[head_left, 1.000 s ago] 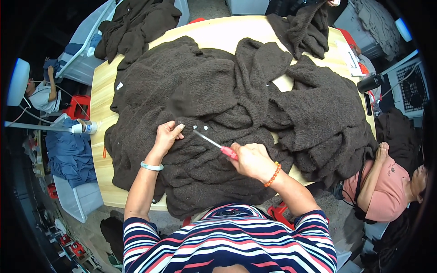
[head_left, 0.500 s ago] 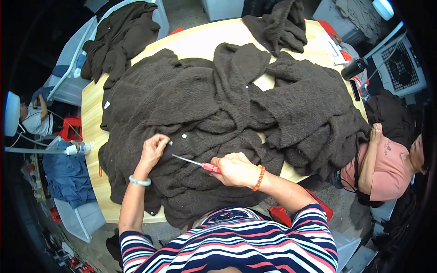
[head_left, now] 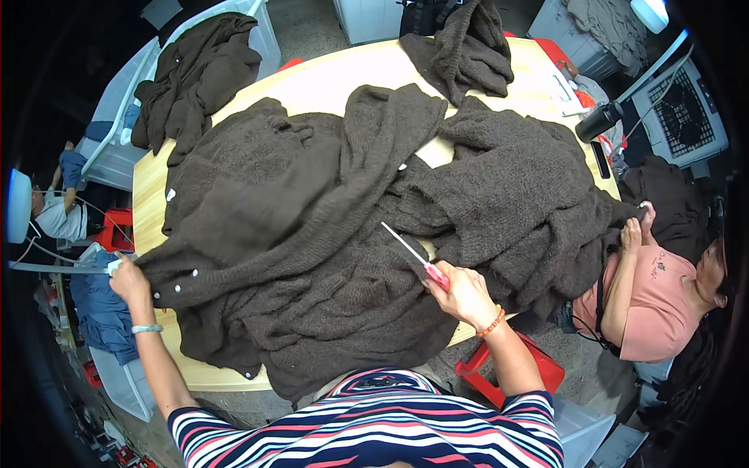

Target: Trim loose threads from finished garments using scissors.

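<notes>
— While the left hand (head_left: 131, 282) pinches the buttoned edge of the dark brown knitted cardigan (head_left: 312, 257) out at the tabletop's (head_left: 328, 78) left rim, where do the scissors sit?

— Over on the other side. The right hand (head_left: 466, 295) has its fingers clenched around the red handles of the scissors (head_left: 413, 256), and the blades point up and to the left, away from the person, across the knit.

— So the long axis of the blades?

— It runs diagonally from the right hand toward the middle of the cardigan. The button band lies well to the left of the blade tips, stretched toward the left hand.

— Which hand is nearer the buttons?

— The left, plainly; its fingers are closed on that edge, just beside the row of pale buttons (head_left: 175, 288). The right hand stays well apart from them, resting on the heaped knitwear.
</notes>
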The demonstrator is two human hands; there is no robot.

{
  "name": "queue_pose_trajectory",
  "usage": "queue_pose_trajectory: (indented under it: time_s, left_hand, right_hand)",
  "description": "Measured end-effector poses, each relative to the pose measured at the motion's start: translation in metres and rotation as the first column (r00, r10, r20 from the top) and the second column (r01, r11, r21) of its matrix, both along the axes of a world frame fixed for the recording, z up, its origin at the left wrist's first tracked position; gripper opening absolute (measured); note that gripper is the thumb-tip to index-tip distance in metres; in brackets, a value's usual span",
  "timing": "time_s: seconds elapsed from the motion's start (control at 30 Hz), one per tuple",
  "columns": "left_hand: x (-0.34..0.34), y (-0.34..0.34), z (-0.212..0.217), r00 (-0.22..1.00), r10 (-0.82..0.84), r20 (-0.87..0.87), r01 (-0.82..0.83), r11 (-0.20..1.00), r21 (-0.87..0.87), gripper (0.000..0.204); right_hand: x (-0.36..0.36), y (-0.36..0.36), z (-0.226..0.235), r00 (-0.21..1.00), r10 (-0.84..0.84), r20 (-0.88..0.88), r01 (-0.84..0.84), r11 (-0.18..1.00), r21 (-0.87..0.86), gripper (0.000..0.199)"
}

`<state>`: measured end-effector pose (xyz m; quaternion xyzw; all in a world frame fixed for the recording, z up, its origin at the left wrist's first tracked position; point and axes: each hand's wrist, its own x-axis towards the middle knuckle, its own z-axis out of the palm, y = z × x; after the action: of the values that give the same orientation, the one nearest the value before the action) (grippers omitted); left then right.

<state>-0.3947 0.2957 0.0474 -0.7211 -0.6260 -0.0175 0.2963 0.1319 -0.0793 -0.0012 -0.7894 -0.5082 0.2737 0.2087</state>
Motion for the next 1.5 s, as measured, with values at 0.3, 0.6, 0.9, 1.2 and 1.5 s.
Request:
queue_pose_trajectory:
  time_s: [0.3,0.6,0.9,1.2,1.5]
  left_hand:
    - [0.341,-0.098,-0.107,0.59,0.054,0.806,0.659,0.545,-0.519,0.061]
    - [0.374,-0.183,-0.092,0.259,-0.729,0.633,0.938,0.033,-0.346,0.032]
    - [0.226,-0.258,-0.106,0.632,-0.071,0.772,0.748,-0.205,-0.631,0.028]
    - [0.257,-0.284,-0.144,-0.102,0.877,0.47,0.832,0.334,-0.443,0.045]
    - [0.246,-0.295,-0.158,-0.157,0.768,0.62,0.758,0.496,-0.423,0.015]
  right_hand:
    - [0.01,-0.016,0.006,0.997,-0.059,0.043,0.06,0.997,-0.039,0.021]
    - [0.025,-0.047,0.006,0.978,-0.191,0.081,0.188,0.982,0.034,0.017]
    - [0.015,-0.023,0.018,0.997,-0.049,0.055,0.046,0.997,0.062,0.019]
    - [-0.021,0.025,0.012,0.966,0.225,0.127,-0.233,0.971,0.054,0.021]
    - [-0.036,-0.038,0.03,0.868,0.493,-0.058,-0.491,0.836,-0.245,0.025]
